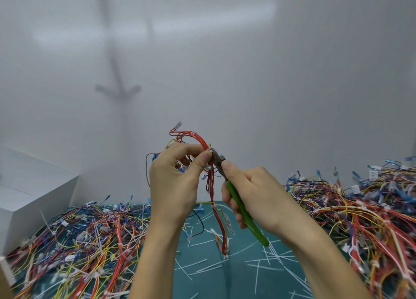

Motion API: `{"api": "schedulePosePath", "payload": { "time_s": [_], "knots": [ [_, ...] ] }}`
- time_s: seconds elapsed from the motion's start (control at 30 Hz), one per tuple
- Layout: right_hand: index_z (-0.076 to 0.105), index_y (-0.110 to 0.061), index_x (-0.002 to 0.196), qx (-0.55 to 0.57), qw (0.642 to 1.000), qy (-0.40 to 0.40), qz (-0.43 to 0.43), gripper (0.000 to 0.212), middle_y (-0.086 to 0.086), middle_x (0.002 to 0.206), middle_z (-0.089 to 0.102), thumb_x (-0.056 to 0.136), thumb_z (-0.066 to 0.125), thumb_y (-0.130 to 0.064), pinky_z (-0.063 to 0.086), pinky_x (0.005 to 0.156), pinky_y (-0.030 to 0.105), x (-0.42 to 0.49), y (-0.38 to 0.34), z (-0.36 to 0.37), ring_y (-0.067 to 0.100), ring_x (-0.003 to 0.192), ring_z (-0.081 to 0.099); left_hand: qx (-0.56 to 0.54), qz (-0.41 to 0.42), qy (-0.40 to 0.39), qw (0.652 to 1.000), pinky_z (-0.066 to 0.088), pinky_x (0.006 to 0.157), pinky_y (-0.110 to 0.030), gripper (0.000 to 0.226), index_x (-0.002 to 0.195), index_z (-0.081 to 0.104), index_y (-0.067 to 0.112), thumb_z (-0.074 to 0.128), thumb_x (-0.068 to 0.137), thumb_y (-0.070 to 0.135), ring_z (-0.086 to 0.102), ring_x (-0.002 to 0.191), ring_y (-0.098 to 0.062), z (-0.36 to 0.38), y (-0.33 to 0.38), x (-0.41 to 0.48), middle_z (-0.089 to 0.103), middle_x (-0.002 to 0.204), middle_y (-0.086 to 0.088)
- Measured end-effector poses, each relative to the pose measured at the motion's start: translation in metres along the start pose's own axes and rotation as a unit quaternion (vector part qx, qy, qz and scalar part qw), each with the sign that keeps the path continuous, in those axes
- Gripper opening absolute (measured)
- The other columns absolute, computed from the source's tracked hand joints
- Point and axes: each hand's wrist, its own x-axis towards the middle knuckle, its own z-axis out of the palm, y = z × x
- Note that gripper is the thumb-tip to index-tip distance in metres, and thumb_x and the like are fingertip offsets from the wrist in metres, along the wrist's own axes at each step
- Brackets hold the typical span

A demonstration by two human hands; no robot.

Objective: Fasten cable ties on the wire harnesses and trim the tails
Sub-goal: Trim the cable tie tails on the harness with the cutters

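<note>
My left hand [174,179] pinches a wire harness [198,139] of mostly red wires, held up in the air above the table. A white cable tie [191,133] wraps the bundle near its top, and the lower end of the harness [221,226] hangs down to the mat. My right hand [252,195] grips green-handled cutters [242,208]. Their dark jaws [217,156] sit against the bundle right beside my left thumb. The tie tail at the jaws is too small to make out.
Large heaps of coloured wire harnesses lie on the left [78,242] and on the right [364,208]. Several cut white tie tails [265,260] litter the green mat [225,283] between them. A white box [29,199] stands at the far left against the white wall.
</note>
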Motion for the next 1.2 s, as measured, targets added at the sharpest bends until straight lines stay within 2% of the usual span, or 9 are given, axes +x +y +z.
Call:
{"api": "schedulePosePath", "payload": {
  "time_s": [0.23,0.4,0.47,0.53,0.63,0.73,0.9,1.13,1.2],
  "knots": [
    [0.067,-0.002,0.072,0.058,0.998,-0.024,0.0,0.068,0.008,0.06,0.056,0.098,0.038,-0.058,0.054,0.055,0.038,-0.001,-0.001,-0.002,0.023,0.053,0.056,-0.006,-0.003,0.001,1.0,0.04,0.067,-0.015,0.011,0.08,0.073,0.028,0.075,0.086,0.019,0.055,0.07,-0.002,-0.001,-0.001,0.0,0.067,0.071,0.016],
    [0.069,-0.008,0.076,0.092,0.994,0.061,-0.017,0.072,0.001,0.063,0.064,0.083,0.038,-0.073,0.059,0.073,0.049,0.002,-0.001,-0.009,0.016,0.059,0.063,-0.033,-0.022,0.009,0.999,0.041,0.065,-0.028,0.008,0.077,0.075,0.024,0.076,0.085,0.024,0.05,0.065,-0.008,-0.003,-0.002,0.0,0.065,0.065,0.017],
    [0.068,-0.011,0.076,0.081,0.993,0.085,-0.029,0.072,-0.001,0.065,0.067,0.074,0.043,-0.078,0.059,0.074,0.048,0.001,-0.001,-0.014,0.014,0.06,0.065,-0.057,-0.032,0.015,0.998,0.043,0.061,-0.034,0.009,0.076,0.075,0.022,0.076,0.085,0.023,0.051,0.063,-0.019,-0.004,-0.001,0.001,0.068,0.066,0.01],
    [0.068,-0.013,0.077,0.049,0.994,0.087,-0.042,0.058,-0.003,0.07,0.071,0.077,0.056,-0.07,0.061,0.074,0.047,-0.001,-0.001,-0.019,0.012,0.062,0.066,-0.076,-0.042,0.022,0.996,0.046,0.063,-0.04,0.01,0.075,0.075,0.021,0.076,0.085,0.022,0.054,0.069,-0.034,-0.004,-0.001,0.001,0.07,0.068,0.004],
    [0.067,-0.014,0.078,-0.007,0.994,0.082,-0.065,0.031,0.004,0.075,0.072,0.078,0.075,-0.044,0.061,0.072,0.046,-0.003,0.0,-0.023,0.02,0.069,0.069,-0.09,-0.051,0.017,0.994,0.049,0.066,-0.043,0.01,0.075,0.076,0.021,0.076,0.085,0.022,0.054,0.069,-0.034,-0.003,0.001,0.0,0.07,0.069,0.002],
    [0.067,-0.017,0.079,-0.041,0.992,0.081,-0.084,0.022,0.008,0.073,0.069,0.075,0.079,-0.034,0.057,0.077,0.053,-0.004,-0.001,-0.021,0.031,0.076,0.065,-0.107,-0.062,0.007,0.992,0.052,0.067,-0.039,0.007,0.078,0.076,0.025,0.076,0.084,0.022,0.055,0.065,-0.024,-0.002,0.003,0.0,0.07,0.068,0.002],
    [0.066,-0.016,0.077,-0.051,0.991,0.08,-0.093,0.021,0.002,0.071,0.071,0.073,0.083,-0.029,0.057,0.075,0.05,-0.003,-0.003,-0.011,0.028,0.074,0.067,-0.135,-0.08,-0.003,0.988,0.049,0.061,-0.014,0.01,0.075,0.077,0.024,0.077,0.083,0.019,0.062,0.058,-0.001,0.002,0.007,-0.001,0.071,0.065,0.006],
    [0.062,-0.012,0.073,0.024,0.981,0.15,-0.12,0.023,0.005,0.067,0.07,0.073,0.085,-0.012,0.058,0.072,0.049,-0.002,-0.002,-0.01,0.029,0.067,0.068,-0.107,-0.106,-0.027,0.988,0.048,0.062,-0.013,0.01,0.082,0.078,0.033,0.072,0.088,0.028,0.067,0.07,-0.004,0.0,0.01,-0.001,0.075,0.079,0.012],
    [0.061,-0.01,0.073,0.06,0.974,0.186,-0.117,0.025,0.009,0.068,0.07,0.072,0.085,-0.007,0.058,0.07,0.049,-0.001,-0.001,-0.012,0.031,0.065,0.069,-0.066,-0.103,-0.034,0.992,0.046,0.061,-0.014,0.006,0.088,0.076,0.033,0.07,0.088,0.032,0.06,0.067,-0.01,-0.005,0.011,0.0,0.071,0.078,0.014]
  ]
}}
